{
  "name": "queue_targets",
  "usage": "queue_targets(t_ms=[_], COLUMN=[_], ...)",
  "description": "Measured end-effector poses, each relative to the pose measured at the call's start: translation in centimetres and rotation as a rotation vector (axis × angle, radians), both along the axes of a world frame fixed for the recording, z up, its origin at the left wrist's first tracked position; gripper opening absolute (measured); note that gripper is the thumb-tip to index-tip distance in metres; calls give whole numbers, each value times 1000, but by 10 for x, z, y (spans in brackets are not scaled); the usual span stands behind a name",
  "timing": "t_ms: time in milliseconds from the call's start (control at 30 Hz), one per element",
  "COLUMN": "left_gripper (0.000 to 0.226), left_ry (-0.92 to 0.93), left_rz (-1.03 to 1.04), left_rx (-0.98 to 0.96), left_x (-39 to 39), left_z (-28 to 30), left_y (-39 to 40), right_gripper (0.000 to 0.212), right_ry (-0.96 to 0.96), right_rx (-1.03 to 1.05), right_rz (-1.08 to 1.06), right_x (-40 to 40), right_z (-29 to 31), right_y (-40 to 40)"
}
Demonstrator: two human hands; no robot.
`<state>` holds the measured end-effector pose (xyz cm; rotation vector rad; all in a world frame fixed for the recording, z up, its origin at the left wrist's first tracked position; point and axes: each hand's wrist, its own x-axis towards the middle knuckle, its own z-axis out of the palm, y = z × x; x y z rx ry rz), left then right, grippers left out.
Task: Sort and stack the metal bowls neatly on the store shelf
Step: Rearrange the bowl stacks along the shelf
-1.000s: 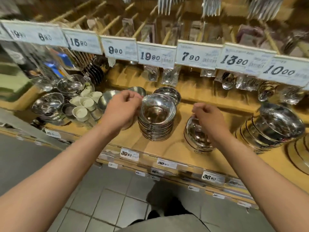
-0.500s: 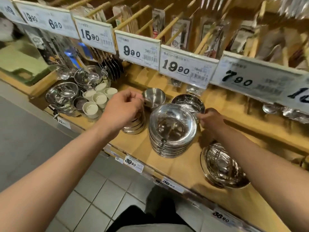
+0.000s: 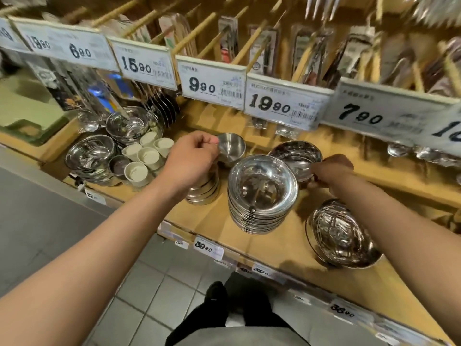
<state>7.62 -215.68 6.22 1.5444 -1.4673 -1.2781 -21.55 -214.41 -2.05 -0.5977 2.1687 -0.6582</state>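
The left hand (image 3: 189,161) pinches the rim of a small steel cup-shaped bowl (image 3: 230,148), its grip closed on the near-left edge, the knuckles curled above a low stack of shallow bowls (image 3: 204,188) that sits directly under the wrist. The right hand (image 3: 331,168) has its grip curled on the near-right rim of a wide bowl (image 3: 295,156) at the back of the wooden shelf (image 3: 254,236). Between the two grips, and just nearer the person, stands the tall stack of bowls (image 3: 262,196), its rim touching or nearly touching the wide bowl behind it. Beside the right forearm, nearer the shelf edge, a further pair of nested bowls (image 3: 341,233) lies tilted. Bare wood shows in front of the tall stack out to the shelf lip, and in a narrow strip between the low stack and the tall one. Beyond the left grip, to its far left, white cups (image 3: 147,156) crowd against more steel bowls (image 3: 89,153), leaving little room there.

The floor below is grey tile (image 3: 159,283), with a dark shoe (image 3: 215,295) visible.

Price tags (image 3: 212,83) hang on the rail above the grips: 6.90, 15.90, 9.90, 19.90, 7.90. A small label on the shelf lip (image 3: 207,247) reads 39.90, another farther right 38.90.
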Motion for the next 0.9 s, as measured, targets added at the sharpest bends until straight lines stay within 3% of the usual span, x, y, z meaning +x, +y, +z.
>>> queue_targets(t_ms=[267,400,500,600,700,900], left_gripper=[10,7,9,9,12,13], left_ry=[-6,-2,-12,-36,-48,-94], left_rz=[-120,-190,-215,-244,-289,-263], left_rx=[28,61,58,64,53,75], left_x=[-19,-29,-36,-45,-47,-17], left_z=[0,3,4,5,6,8], left_y=[-19,-26,-30,-33,-40,-81], right_gripper=[23,6,18,23,5,4], right_ry=[21,5,45,6,-16,-22], right_rx=[-69,-184,-249,-279,-290,-298], right_rz=[-153,-286,-366,-396,-396,-373], right_x=[-29,-36,-33,-26,-20,-9], right_z=[16,30,43,58,68,70], right_y=[45,70,85,98,111,125])
